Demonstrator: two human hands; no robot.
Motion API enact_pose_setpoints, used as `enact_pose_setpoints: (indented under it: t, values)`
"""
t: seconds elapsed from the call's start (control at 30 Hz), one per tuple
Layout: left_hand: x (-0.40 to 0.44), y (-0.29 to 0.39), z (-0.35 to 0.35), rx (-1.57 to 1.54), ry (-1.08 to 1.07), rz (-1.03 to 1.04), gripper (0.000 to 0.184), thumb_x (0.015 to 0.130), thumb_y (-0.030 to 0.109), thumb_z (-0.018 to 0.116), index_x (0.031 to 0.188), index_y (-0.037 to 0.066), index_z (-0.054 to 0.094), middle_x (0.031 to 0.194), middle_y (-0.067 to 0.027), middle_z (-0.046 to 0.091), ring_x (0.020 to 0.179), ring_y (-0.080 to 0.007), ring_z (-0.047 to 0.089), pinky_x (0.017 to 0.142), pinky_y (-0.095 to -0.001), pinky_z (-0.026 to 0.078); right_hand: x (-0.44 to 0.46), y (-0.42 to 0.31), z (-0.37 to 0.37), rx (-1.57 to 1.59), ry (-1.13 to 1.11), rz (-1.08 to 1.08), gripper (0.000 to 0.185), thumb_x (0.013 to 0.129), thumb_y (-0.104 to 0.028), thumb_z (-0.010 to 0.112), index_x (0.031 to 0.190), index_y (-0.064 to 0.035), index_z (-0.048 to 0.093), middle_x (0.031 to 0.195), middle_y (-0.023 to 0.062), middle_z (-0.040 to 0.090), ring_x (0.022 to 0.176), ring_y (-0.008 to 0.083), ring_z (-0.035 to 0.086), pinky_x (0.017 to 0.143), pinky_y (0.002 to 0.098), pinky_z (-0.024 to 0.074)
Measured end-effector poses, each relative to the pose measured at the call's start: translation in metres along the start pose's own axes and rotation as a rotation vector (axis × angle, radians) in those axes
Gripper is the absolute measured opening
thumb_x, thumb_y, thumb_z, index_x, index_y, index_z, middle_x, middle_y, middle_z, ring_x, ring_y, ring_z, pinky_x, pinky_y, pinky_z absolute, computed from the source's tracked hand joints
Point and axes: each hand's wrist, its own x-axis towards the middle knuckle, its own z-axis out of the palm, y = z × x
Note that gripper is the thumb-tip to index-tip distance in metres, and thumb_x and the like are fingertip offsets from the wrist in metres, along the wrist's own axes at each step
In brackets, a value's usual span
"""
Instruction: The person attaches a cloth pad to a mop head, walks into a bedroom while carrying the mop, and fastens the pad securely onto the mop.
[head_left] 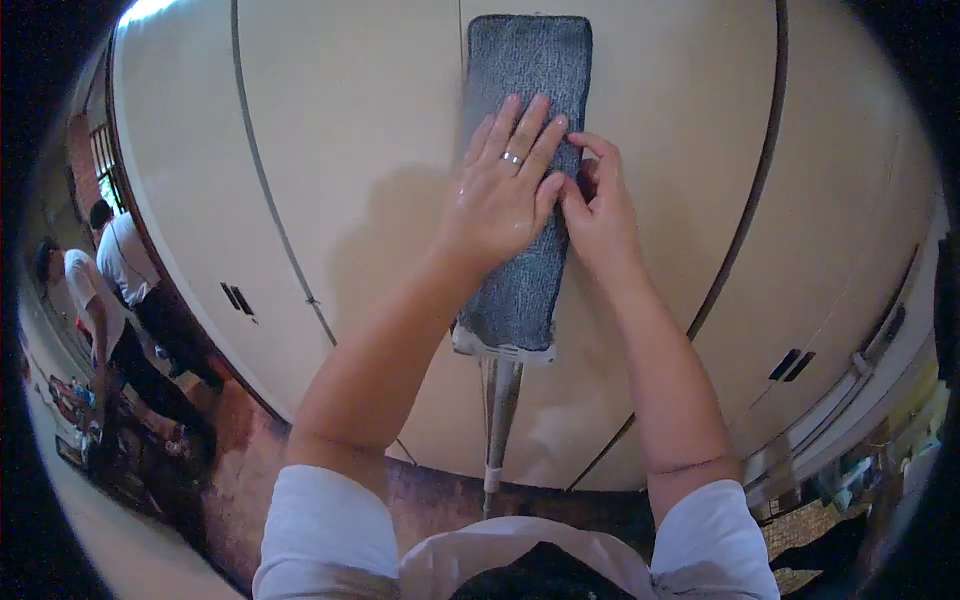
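A grey-blue mop pad (pixel 530 70) covers a flat mop head that stands upright against cream cabinet doors. Its white plastic end (pixel 535 354) shows at the bottom, and a grey pole (pixel 502 410) runs down from it. My left hand (pixel 505 190), with a ring on one finger, lies flat on the middle of the pad, fingers spread. At the pad's right edge is my right hand (pixel 603 200), thumb and fingers bent around that edge in a pinch. The two thumbs are close together.
Cream cabinet doors (pixel 350 100) with dark seams fill the front. Dark handles (pixel 236 298) sit low left, others (pixel 792 365) low right. Two people in white shirts, one nearer (pixel 95 290) and one behind (pixel 128 255), stand at the far left. A reddish floor (pixel 240 450) shows below.
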Motion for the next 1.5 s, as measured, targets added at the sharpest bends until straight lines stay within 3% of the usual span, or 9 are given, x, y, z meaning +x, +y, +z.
enact_pose_setpoints:
  t: [0.23,0.43,0.6,0.7,0.83,0.9,1.1,1.3,1.5]
  values:
    - [-0.02,-0.005,-0.001,-0.241,0.157,0.082,0.038,0.081,0.024,0.052,0.115,0.006,0.053,0.131,-0.0156,0.038,0.119,-0.0358,0.039,0.096,-0.0464,0.034,-0.021,-0.005,-0.007,0.241,-0.04,0.187,0.048,0.085,-0.016,0.055,0.128,-0.0115,0.035,0.085,0.01,0.057,0.073,0.0171,0.054,0.068,0.0296,0.0448]
    - [-0.069,0.029,-0.029,-0.077,-0.323,0.039,0.051,0.078,0.037,0.057,0.121,0.011,0.049,0.136,-0.0088,0.034,0.127,-0.0311,0.029,0.102,-0.0476,0.024,-0.109,0.021,-0.013,0.247,-0.068,0.285,0.051,0.086,-0.018,0.055,0.131,-0.0069,0.033,0.103,0.0083,0.052,0.088,0.0158,0.05,0.074,0.0281,0.0444]
    - [-0.078,0.023,-0.017,-0.062,-0.306,0.012,0.068,0.069,0.05,0.06,0.126,0.016,0.044,0.138,-0.005,0.033,0.13,-0.0282,0.023,0.103,-0.0508,0.018,-0.201,0.062,0.001,0.4,-0.086,0.274,0.059,0.084,-0.021,0.058,0.133,-0.0046,0.029,0.115,0.0076,0.045,0.096,0.0165,0.044,0.085,0.031,0.0376]
    - [-0.078,0.024,-0.017,-0.079,-0.319,-0.005,0.074,0.065,0.055,0.061,0.127,0.019,0.044,0.139,-0.0041,0.032,0.13,-0.0288,0.023,0.103,-0.0517,0.016,-0.244,0.058,0.008,0.379,-0.318,0.695,0.068,0.077,-0.026,0.067,0.13,-0.0037,0.031,0.12,0.0095,0.043,0.105,0.0184,0.042,0.087,0.0321,0.0388]
    - [-0.08,0.018,-0.021,-0.217,-0.365,-0.012,0.08,0.059,0.06,0.062,0.127,0.022,0.044,0.139,-0.0037,0.031,0.13,-0.0302,0.023,0.104,-0.0515,0.014,-0.249,0.063,0.032,0.274,-0.708,0.725,0.077,0.065,-0.038,0.073,0.12,0.0023,0.038,0.099,0.0183,0.056,0.09,0.028,0.055,0.081,0.0354,0.0448]
    - [-0.089,0.018,-0.017,-0.131,-0.361,-0.016,0.081,0.056,0.061,0.063,0.125,0.022,0.047,0.139,-0.0039,0.033,0.13,-0.0316,0.024,0.103,-0.0531,0.012,-0.282,0.081,0.059,0.061,-0.664,0.732,0.058,0.069,-0.034,0.071,0.109,0.0013,0.05,0.095,0.0136,0.06,0.087,0.0221,0.057,0.076,0.0348,0.0459]
    - [-0.099,0.019,-0.021,-0.044,-0.256,0.036,0.077,0.057,0.068,0.058,0.117,0.02,0.056,0.136,-0.0152,0.035,0.128,-0.0392,0.024,0.103,-0.0554,0.009,-0.27,0.053,0.052,0.124,-0.706,0.849,0.055,0.073,-0.043,0.062,0.108,-0.0032,0.048,0.085,0.02,0.061,0.078,0.0301,0.06,0.072,0.0387,0.0463]
    - [-0.168,0.002,-0.012,-0.808,0.069,-0.094,0.091,0.07,0.069,0.051,0.136,0.013,0.025,0.141,-0.0239,0.014,0.128,-0.0436,0.019,0.102,-0.0553,0.018,-0.29,0.009,0.034,0.047,-0.379,0.861,0.064,0.075,-0.035,0.063,0.123,-0.0048,0.033,0.089,0.0211,0.058,0.081,0.0325,0.059,0.07,0.0398,0.0457]
    - [-0.217,0.085,0.007,-1.485,-0.099,-0.67,0.105,0.065,0.068,0.057,0.137,0.004,0.014,0.139,-0.0211,0.019,0.129,-0.0358,0.02,0.103,-0.0506,0.019,-0.318,-0.028,0.014,-0.218,-0.037,0.947,0.073,0.078,-0.033,0.061,0.13,-0.0016,0.022,0.097,0.0225,0.056,0.09,0.0345,0.057,0.076,0.038,0.0443]
